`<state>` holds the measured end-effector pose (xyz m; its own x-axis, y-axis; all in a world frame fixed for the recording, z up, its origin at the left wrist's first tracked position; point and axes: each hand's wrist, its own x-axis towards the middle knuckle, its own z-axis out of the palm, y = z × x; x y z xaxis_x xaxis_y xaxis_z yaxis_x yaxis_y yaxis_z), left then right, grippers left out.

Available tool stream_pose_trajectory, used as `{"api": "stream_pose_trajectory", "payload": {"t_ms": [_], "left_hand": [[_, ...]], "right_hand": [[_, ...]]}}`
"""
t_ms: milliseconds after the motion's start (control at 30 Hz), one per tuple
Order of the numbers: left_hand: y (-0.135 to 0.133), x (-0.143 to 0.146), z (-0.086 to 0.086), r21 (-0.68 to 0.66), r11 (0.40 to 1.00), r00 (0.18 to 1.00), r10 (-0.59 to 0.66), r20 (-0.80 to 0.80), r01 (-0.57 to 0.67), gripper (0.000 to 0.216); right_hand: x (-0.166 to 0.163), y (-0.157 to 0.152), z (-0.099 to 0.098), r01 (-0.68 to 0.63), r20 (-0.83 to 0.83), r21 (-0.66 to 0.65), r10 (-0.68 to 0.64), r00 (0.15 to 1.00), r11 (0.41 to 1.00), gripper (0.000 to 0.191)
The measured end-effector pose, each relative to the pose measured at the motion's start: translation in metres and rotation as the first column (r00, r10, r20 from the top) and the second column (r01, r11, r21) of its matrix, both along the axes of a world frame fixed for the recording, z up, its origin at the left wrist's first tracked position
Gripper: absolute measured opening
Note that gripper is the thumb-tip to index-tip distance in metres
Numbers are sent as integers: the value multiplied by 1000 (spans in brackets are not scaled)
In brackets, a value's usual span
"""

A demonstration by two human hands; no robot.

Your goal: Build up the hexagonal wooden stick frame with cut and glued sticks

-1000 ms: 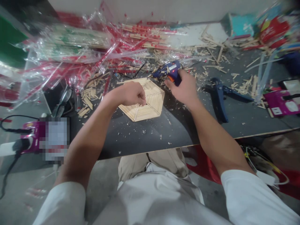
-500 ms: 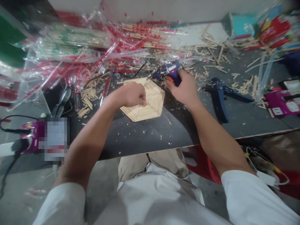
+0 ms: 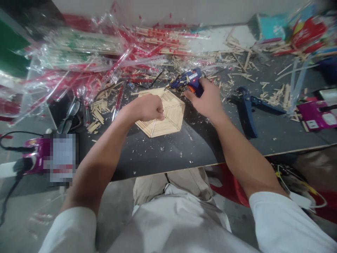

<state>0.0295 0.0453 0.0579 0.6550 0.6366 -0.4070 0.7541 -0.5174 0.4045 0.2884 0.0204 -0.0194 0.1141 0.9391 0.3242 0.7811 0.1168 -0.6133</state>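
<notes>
A flat hexagon of glued wooden sticks (image 3: 171, 117) lies on the dark table (image 3: 184, 147). My left hand (image 3: 146, 107) rests on its left half, fingers curled into a fist and pinched against the sticks. My right hand (image 3: 207, 100) is wrapped round the handle of a blue glue gun (image 3: 188, 80) with an orange trigger. The gun's nozzle points left, just beyond the hexagon's far edge.
Crumpled clear and red plastic wrappers (image 3: 86, 59) and loose sticks (image 3: 237, 52) crowd the back. Blue cutters (image 3: 246, 107) lie to the right, glasses (image 3: 70, 114) to the left. Purple boxes (image 3: 316, 117) sit at the far right, and a purple box (image 3: 37, 154) stands at left.
Almost nothing differs. My left fist has shifted slightly on the hexagon, and the glue gun stays in my right hand at the same spot.
</notes>
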Motion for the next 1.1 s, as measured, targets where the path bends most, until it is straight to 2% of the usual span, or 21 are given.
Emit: {"api": "stream_pose_trajectory", "payload": {"t_ms": [300, 433, 733, 1100], "left_hand": [[6, -5, -11, 25, 999, 998, -21, 51, 20, 19], [2, -1, -6, 18, 1000, 1000, 10, -26, -9, 23], [1, -1, 5, -56, 998, 999, 19, -38, -21, 29], [0, 2, 6, 0, 999, 997, -37, -63, 37, 27]], "right_hand": [[-1, 1, -1, -3, -13, -20, 3, 1000, 1000, 57], [-2, -1, 1, -7, -11, -14, 7, 1000, 1000, 57], [-2, -1, 2, -6, 6, -46, 7, 1000, 999, 50], [-8, -6, 10, 33, 112, -61, -26, 993, 998, 39]]}}
